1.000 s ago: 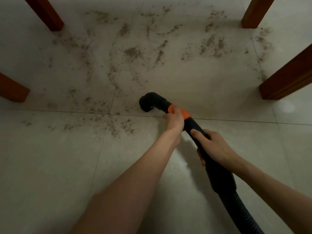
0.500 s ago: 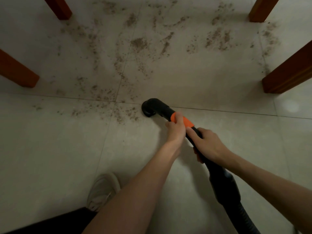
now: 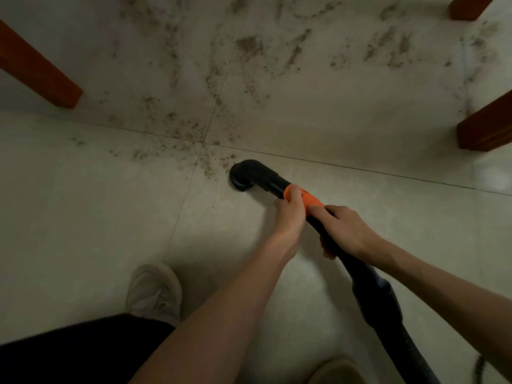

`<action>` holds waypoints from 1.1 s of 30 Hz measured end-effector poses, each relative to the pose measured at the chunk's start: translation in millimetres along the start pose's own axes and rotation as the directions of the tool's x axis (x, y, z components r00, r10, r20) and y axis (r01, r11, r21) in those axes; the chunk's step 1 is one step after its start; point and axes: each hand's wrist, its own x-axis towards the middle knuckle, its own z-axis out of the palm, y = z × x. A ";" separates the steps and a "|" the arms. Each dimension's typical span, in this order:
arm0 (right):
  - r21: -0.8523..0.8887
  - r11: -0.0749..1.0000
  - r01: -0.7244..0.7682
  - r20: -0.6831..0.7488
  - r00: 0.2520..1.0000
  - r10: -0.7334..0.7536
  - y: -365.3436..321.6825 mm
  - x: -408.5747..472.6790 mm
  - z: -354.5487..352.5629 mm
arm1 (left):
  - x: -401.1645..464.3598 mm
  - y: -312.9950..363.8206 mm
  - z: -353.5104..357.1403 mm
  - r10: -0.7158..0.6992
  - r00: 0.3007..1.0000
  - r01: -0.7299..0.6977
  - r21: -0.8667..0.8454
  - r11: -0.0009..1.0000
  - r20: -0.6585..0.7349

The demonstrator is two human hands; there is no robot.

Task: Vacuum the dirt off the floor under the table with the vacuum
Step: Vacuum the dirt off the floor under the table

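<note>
I see the vacuum (image 3: 327, 217) wand lying diagonal, long axis from lower right up to upper left, black elbow nozzle (image 3: 245, 177) at the far end, mouth down on the floor (image 3: 83, 217) just this side of the tile grout line. Left hand (image 3: 289, 210) curled round the orange collar (image 3: 310, 199), right hand (image 3: 346, 230) wrapped round the black tube right behind it, the two hands nearly touching. Hose (image 3: 388, 314) trails off to the bottom right corner. Dirt (image 3: 249, 45) spreads across the tiles beyond the nozzle, nearest specks just beside the nozzle on its upper left. Room to move: table leg (image 3: 36, 67) at left edge, another (image 3: 484, 126) at right edge, a third (image 3: 465, 6) at top right; wide open floor between them. Near side, a shoe (image 3: 153, 292) sits lower left of the wand, well apart from it. Second shoe (image 3: 335, 370) at bottom edge, blurred.
</note>
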 end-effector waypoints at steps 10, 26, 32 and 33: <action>-0.060 0.997 -0.039 0.057 0.997 0.042 -1.8 3.2 13.2 | -9.7 -14.4 -12.9 -0.029 0.998 0.031 0.031 0.999 -0.063; -0.292 0.953 0.076 0.111 0.993 -0.046 -16.7 -6.6 33.2 | -35.1 -19.6 -36.6 -0.095 0.982 0.065 -0.182 0.981 -0.161; -0.309 0.947 0.088 0.029 0.996 -0.083 -14.5 -5.2 38.5 | -30.1 -18.6 -49.9 -0.039 0.999 0.040 -0.047 0.998 0.014; -0.320 0.943 0.088 0.012 0.996 -0.088 -14.2 -5.6 39.2 | -29.8 -19.2 -50.2 -0.032 0.999 0.033 -0.030 0.999 0.035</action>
